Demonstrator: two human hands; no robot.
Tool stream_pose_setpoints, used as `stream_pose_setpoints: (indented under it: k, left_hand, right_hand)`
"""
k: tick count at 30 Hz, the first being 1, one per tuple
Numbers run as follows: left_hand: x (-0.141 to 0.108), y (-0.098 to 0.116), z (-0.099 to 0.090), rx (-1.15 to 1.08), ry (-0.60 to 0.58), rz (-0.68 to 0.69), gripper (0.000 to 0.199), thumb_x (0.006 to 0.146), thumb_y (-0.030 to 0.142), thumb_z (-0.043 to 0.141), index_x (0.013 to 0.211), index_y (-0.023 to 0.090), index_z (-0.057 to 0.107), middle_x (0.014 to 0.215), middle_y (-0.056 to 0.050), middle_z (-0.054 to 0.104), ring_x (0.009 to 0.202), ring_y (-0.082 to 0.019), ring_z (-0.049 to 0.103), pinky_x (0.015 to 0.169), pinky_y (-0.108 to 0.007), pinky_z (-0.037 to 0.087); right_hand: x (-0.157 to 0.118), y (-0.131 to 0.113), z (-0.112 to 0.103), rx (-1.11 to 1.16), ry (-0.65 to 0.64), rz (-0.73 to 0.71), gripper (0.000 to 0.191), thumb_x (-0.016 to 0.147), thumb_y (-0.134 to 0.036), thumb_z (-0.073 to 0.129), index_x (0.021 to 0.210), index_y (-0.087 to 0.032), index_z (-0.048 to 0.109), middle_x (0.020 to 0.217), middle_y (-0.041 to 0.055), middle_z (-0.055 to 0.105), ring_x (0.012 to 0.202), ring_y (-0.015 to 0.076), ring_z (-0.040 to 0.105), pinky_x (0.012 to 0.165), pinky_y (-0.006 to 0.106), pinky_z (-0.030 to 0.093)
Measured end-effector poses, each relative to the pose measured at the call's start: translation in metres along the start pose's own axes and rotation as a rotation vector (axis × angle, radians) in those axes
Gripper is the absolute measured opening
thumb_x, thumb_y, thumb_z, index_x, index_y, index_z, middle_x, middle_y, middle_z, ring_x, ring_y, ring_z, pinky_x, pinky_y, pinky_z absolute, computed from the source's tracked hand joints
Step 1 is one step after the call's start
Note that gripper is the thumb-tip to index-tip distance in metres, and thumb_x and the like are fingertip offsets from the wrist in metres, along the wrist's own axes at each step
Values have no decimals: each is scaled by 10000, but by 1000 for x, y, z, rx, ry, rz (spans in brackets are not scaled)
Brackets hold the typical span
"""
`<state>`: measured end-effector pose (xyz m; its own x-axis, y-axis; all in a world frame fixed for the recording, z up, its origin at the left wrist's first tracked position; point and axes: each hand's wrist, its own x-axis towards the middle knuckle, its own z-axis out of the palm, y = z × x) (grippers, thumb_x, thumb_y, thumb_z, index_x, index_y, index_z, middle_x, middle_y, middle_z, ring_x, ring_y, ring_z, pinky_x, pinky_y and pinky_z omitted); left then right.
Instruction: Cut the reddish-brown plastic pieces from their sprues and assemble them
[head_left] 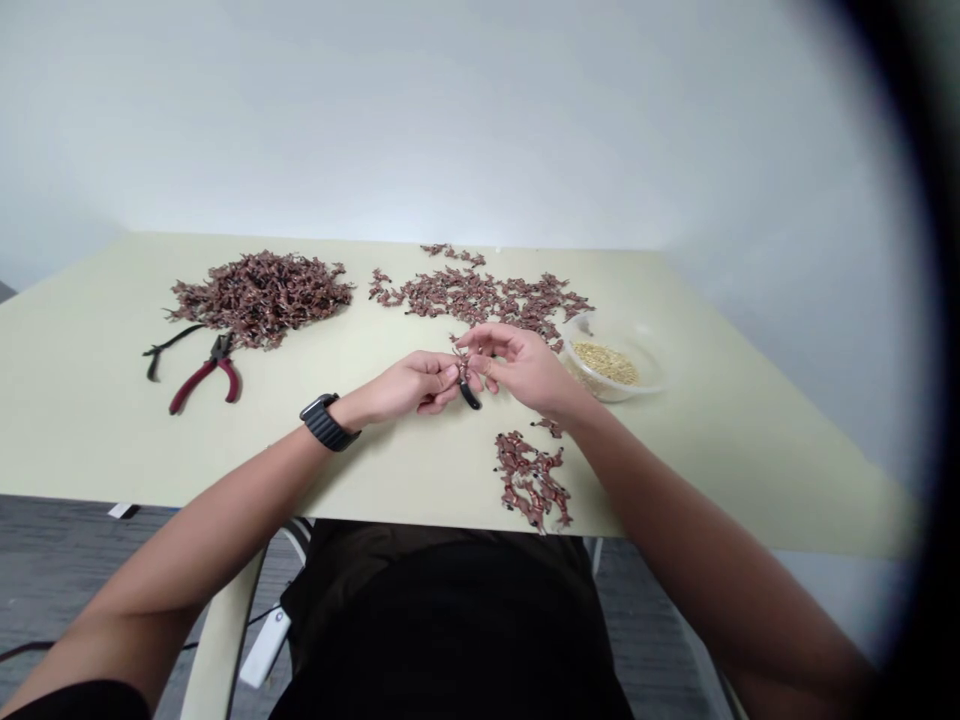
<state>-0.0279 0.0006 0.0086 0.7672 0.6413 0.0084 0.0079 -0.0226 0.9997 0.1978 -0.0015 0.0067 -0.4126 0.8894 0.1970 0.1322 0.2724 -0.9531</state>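
Right at the middle of the pale yellow-green desk (720, 440), the left hand (426, 382) is pinching a small reddish-brown piece (461, 362), and the right hand (517, 368) is meeting it with bent fingers; whether those are gripping, I cannot tell. A short black handle (469, 396) is poking out just below the fingertips.

Over on the left, a heaped reddish-brown pile (266, 295) is sitting well inside the edges, with red-handled pliers (214, 370) and a slim black tool (169, 350) lying just in front. A broad stretch of surface is running from them to the front edge.

Beyond the hands, a loose reddish-brown spread (480, 298) is reaching towards the clear round plastic bowl (651, 372), which is holding golden bits (606, 362). More room is opening out right of the bowl. Down front, a smaller reddish-brown cluster (532, 480) is lying right up by the near edge, between the forearms. A black wristwatch (328, 420) is circling the left wrist.
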Motion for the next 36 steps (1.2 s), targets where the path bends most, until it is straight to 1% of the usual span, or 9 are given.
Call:
stream_pose_setpoints:
  k: [4,8,15,18,22,25,26,30,36]
  left_hand:
    - [2,-4,1,31,34,35,292,1090,443,551,1011,168,609,788,-15,625,536,-85,553,549,-239,429]
    - [2,-3,4,167,178,75,364,1071,515,569,1017,160,625,992,-83,717,628,-116,679,601,-253,519]
    - [-2,7,14,692,302,132,374,1119,493,469,995,188,647,635,27,625,549,-113,566,622,-263,426]
    - [-1,5,12,752,315,97,413,1149,476,366,1020,196,642,596,37,611,546,-128,587,673,-283,450]
    - [1,0,9,706,355,79,480,1161,471,286,942,206,619,550,51,568,497,-132,576,714,-302,472]
    - [2,-2,9,669,368,65,467,1161,473,289,930,213,601,564,51,579,488,-135,569,712,-302,474]
    - [3,-2,10,664,362,62,458,1160,473,295,939,214,601,576,49,591,490,-137,572,711,-302,474]
    - [3,-2,10,671,340,74,450,1159,474,304,954,214,608,611,36,615,497,-142,577,692,-300,467]
    - [3,-5,5,675,368,110,470,1157,485,298,955,211,622,693,3,680,504,-141,578,678,-295,464]
  right_hand:
    - [-2,-5,-3,46,-24,18,244,921,-399,772,1083,-248,668,1041,46,668,798,169,621,587,314,547]
    - [-4,-12,-5,-10,2,67,301,921,-441,777,1077,-238,619,973,21,638,693,129,568,581,306,530]
    - [-2,-15,1,-39,36,71,331,924,-518,761,1049,-254,605,959,34,649,726,157,604,533,291,530]
    - [-10,-26,-31,-240,158,77,313,941,-521,734,1109,-260,694,986,73,703,725,176,620,536,302,520]
    - [-26,-25,-110,-715,518,185,246,962,-423,664,953,-218,798,855,92,742,724,206,625,629,341,471]
    - [-29,-5,-150,-1062,236,559,179,907,-305,702,796,-201,797,808,94,753,739,214,625,693,355,436]
    - [-28,2,-155,-1065,159,598,121,864,-240,732,770,-198,795,809,91,761,740,207,632,704,348,432]
    - [-21,19,-150,-1096,80,587,88,771,-160,748,801,-227,796,885,61,787,788,211,652,699,309,433]
    - [-20,19,-146,-1092,141,510,134,758,-162,708,756,-246,813,856,41,800,799,233,673,724,335,465]
